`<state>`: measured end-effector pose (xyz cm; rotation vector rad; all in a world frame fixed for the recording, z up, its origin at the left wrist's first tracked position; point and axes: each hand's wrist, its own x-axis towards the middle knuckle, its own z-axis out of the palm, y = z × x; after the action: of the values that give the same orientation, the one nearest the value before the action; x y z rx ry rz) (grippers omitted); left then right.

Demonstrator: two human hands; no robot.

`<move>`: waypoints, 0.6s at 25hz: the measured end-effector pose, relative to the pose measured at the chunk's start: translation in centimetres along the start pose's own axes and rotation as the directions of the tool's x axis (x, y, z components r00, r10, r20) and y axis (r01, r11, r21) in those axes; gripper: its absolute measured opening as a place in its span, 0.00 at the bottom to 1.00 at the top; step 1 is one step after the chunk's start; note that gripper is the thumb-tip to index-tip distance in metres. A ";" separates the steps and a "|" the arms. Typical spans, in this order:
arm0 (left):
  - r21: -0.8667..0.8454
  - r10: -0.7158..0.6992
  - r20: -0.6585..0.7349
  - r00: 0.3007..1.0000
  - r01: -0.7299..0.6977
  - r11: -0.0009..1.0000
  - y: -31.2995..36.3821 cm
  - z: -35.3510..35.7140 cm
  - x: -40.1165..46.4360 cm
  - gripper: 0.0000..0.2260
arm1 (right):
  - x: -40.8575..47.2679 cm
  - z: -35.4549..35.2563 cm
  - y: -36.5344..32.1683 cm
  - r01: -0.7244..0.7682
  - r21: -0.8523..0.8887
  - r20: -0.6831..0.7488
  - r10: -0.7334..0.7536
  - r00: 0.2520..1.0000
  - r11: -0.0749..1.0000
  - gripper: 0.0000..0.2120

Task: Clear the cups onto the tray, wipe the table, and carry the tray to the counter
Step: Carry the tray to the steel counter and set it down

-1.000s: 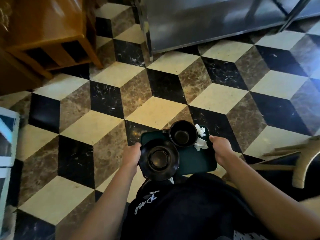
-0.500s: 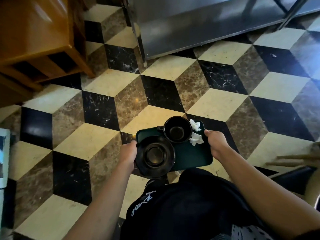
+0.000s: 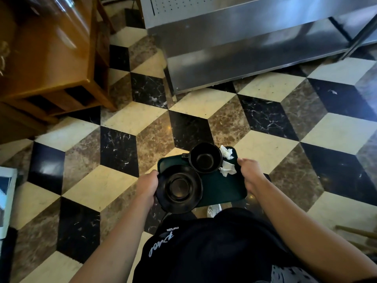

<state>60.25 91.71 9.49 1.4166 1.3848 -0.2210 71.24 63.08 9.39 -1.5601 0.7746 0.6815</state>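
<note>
A person stood on a floor [image 3: 122, 123] of cream, brown and black marble tiles laid in a cube pattern, holding a dark green tray [image 3: 222, 187] level in front of their waist. The left hand [image 3: 148, 185] gripped the tray's left edge, fingers curled under it and the thumb side against the saucer's rim. The right hand [image 3: 250, 173] gripped the right edge, thumb on top near the napkins.

On the tray sat two black pieces of crockery. Nearest the person, on the left side, was a wide black saucer [image 3: 179, 188] with a cup [image 3: 179, 185] standing in its middle, seen from above. The saucer overhung the tray's near-left edge. Just beyond it, touching or nearly touching its rim, sat a second black cup [image 3: 205, 158], upright and apparently empty, with its handle pointing left. Two crumpled white napkins [image 3: 227, 161] lay at the tray's far right corner, right beside that cup.

Ahead stood a stainless steel counter [image 3: 255, 43], its lower shelf and a leg visible, well apart from the tray. To the left stood a piece of glossy wooden furniture [image 3: 51, 54]. The person wore a black top [image 3: 214, 252], and the toe of a white shoe [image 3: 214, 209] showed just below the tray.
</note>
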 end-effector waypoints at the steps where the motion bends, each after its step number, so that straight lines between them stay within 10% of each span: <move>1: 0.009 0.006 0.008 1.000 -0.006 1.000 1.2 0.6 0.1 0.10 | 0.8 0.0 -1.0 -0.001 0.002 -0.002 0.001 1.000 1.000 0.13; 15: 0.045 0.000 0.129 0.992 -0.006 0.999 17.4 6.4 9.9 0.10 | 11.1 4.5 -13.9 -0.015 0.043 -0.118 0.020 0.993 0.999 0.13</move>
<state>80.43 97.49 8.97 1.4160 1.2792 -0.3377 89.00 67.44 8.48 -1.5676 0.8861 0.5861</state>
